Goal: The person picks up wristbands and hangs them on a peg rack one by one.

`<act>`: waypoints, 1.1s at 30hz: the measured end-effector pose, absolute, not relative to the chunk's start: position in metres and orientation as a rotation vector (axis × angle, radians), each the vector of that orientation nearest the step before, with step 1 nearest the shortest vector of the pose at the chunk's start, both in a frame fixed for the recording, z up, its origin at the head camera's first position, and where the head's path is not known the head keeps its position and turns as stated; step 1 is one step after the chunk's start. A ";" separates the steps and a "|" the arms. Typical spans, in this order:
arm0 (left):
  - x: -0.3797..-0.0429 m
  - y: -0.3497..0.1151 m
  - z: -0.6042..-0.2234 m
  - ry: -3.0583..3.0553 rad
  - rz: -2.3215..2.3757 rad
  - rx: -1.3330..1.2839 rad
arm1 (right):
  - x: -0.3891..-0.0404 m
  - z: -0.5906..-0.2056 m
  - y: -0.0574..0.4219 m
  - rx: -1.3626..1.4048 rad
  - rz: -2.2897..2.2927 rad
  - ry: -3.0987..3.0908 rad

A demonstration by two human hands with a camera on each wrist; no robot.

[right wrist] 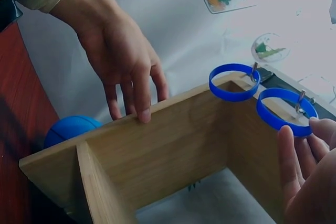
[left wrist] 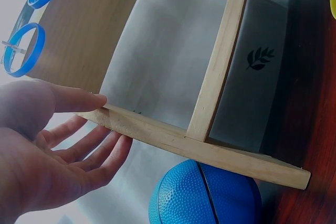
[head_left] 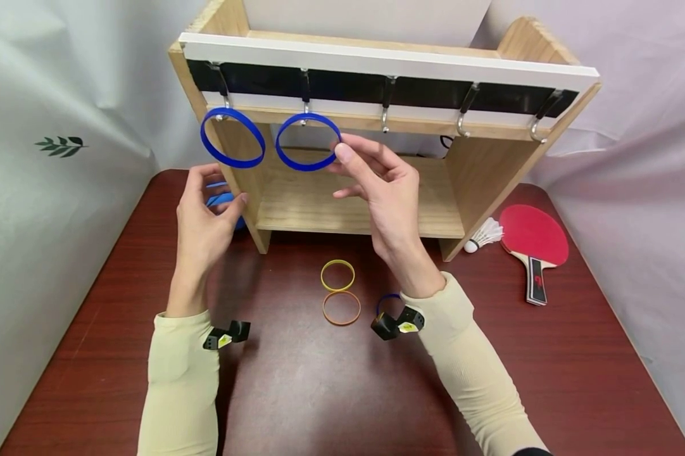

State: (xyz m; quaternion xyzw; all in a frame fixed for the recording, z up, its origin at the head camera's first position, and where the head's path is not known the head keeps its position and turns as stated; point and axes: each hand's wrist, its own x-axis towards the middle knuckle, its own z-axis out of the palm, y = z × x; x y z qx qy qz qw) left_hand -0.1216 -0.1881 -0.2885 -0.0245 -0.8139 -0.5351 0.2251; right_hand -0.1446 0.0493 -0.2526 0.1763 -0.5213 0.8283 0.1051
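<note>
My right hand (head_left: 394, 196) pinches a blue ring (head_left: 307, 167) between thumb and fingers at its right side. The top of this ring meets the tip of the second hook (head_left: 305, 95) from the left, and in the right wrist view that hook shows inside the ring. A second blue ring (head_left: 241, 164) hangs from the leftmost hook (head_left: 221, 82). My left hand (head_left: 206, 221) holds the left side panel of the wooden shelf (left wrist: 157, 135), thumb on the inner side and fingers outside.
Bands in yellow (head_left: 338, 261) and orange (head_left: 342, 324) lie on the table (head_left: 297, 392); another blue ring (head_left: 378, 304) is partly hidden by the right wrist. A blue ball (left wrist: 181, 198) sits left of the shelf. At right are a shuttlecock (head_left: 485, 234) and red paddle (head_left: 533, 234).
</note>
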 end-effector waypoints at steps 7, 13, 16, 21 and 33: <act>-0.116 -0.182 -0.281 -2.245 -1.478 -0.076 | -0.144 -0.257 0.053 0.530 2.419 -1.596; -0.118 -0.183 -0.284 -2.250 -1.475 -0.065 | -0.141 -0.261 0.062 0.540 2.412 -1.646; -0.122 -0.186 -0.290 -2.264 -1.465 -0.054 | -0.138 -0.267 0.073 0.556 2.420 -1.654; -0.131 -0.194 -0.303 -2.269 -1.452 -0.053 | -0.129 -0.281 0.104 0.643 2.396 -1.768; -0.133 -0.195 -0.304 -2.261 -1.438 -0.059 | -0.112 -0.297 0.162 0.935 1.951 -2.476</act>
